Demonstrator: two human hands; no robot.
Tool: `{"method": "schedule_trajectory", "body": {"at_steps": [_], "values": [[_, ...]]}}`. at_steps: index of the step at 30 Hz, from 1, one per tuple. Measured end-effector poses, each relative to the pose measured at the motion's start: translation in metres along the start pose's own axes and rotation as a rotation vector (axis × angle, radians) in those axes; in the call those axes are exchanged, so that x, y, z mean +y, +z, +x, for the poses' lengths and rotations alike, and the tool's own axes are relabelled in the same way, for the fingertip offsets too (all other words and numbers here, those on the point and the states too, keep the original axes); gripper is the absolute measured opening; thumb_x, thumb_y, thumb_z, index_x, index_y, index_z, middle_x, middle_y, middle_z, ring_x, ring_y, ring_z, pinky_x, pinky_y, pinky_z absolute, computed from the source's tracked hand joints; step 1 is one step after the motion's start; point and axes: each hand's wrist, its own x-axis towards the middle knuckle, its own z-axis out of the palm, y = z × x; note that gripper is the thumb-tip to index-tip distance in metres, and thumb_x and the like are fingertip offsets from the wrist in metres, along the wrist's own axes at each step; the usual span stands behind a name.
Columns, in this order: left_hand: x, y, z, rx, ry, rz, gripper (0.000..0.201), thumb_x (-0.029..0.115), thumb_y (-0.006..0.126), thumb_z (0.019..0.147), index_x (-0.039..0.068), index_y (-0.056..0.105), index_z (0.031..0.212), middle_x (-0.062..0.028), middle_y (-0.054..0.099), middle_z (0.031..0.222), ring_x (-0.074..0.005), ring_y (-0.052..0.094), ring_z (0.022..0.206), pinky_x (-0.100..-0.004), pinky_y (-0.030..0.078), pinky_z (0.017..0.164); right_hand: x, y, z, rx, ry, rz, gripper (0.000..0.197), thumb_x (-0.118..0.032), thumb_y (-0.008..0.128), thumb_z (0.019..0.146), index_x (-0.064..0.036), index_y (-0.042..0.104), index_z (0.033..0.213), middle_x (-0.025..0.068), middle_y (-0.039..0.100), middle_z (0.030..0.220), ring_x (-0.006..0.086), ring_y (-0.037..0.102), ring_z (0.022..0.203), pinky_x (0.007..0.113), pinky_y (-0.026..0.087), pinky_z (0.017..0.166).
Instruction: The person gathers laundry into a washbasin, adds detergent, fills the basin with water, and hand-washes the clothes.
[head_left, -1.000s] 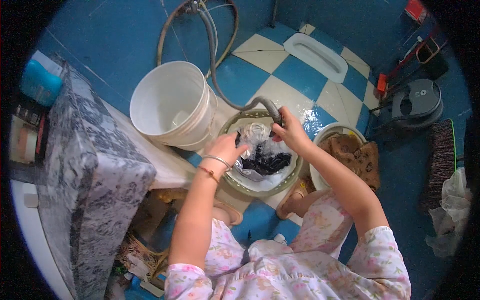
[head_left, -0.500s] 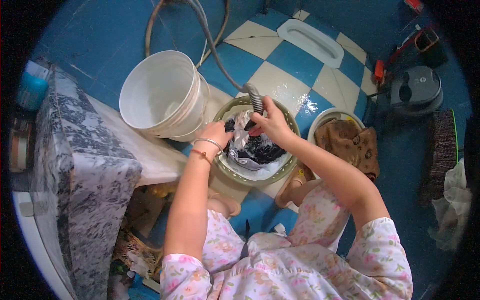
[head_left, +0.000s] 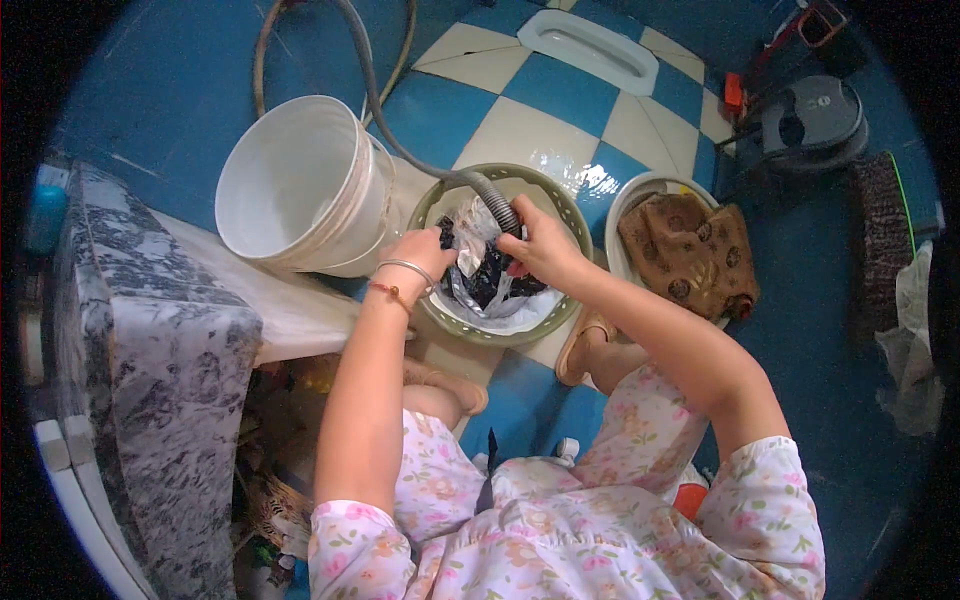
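An olive-green plastic basket [head_left: 568, 200] with holes round its rim stands on the floor before me. Wet black and pale cloth [head_left: 490, 282] lies bunched inside it. My left hand [head_left: 420, 254], with a silver bangle and a red cord at the wrist, pinches the cloth at the left of the bunch. From the far left a grey ribbed hose [head_left: 487, 195] curves down into the basket. My right hand [head_left: 545, 248] is closed round the hose's lower end, just above the cloth; some of its fingertips are hidden.
A white bucket [head_left: 290, 180] stands left of the basket, beside a marbled ledge [head_left: 175, 350]. At the right is a pale basin [head_left: 618, 225] with brown patterned cloth [head_left: 690, 250]. Farther off are a squat toilet [head_left: 590, 50], a grey stool [head_left: 815, 115] and a brush [head_left: 882, 240].
The view has shifted slightly. The hose now slants into the basket from the left instead of hanging nearly upright. My right hand stays at its end, and my left hand still grips the cloth.
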Motion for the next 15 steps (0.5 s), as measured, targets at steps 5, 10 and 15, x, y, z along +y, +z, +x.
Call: {"method": "schedule_trajectory", "body": {"at_steps": [5,10,15], "values": [[0.000,0.007,-0.001,0.031,0.116,-0.019,0.053,0.036,0.058,0.077,0.001,0.050,0.116,-0.0235,0.056,0.106,-0.0357,0.053,0.100,-0.0396,0.042,0.086,0.018,-0.013,-0.012,0.091,0.098,0.024,0.036,-0.012,0.058,0.079,0.0014,0.041,0.107,0.0125,0.053,0.080,0.0161,0.055,0.056,0.029,0.049,0.050],[0.005,0.006,-0.004,0.036,0.137,-0.019,0.054,0.035,0.058,0.077,-0.002,0.050,0.116,-0.0234,0.054,0.109,-0.0349,0.052,0.102,-0.0387,0.041,0.088,0.011,-0.021,-0.021,0.151,0.145,0.034,0.036,-0.011,0.058,0.079,0.0012,0.041,0.108,0.0122,0.051,0.084,0.0161,0.055,0.063,0.027,0.051,0.050],[0.010,0.007,-0.008,0.042,0.152,-0.004,0.046,0.036,0.056,0.078,0.002,0.054,0.110,-0.0195,0.057,0.107,-0.0330,0.054,0.100,-0.0397,0.042,0.086,0.014,-0.016,-0.027,0.177,0.122,0.037,0.035,-0.009,0.060,0.077,0.0009,0.042,0.105,0.0107,0.052,0.079,0.0148,0.054,0.057,0.028,0.050,0.047]]}}
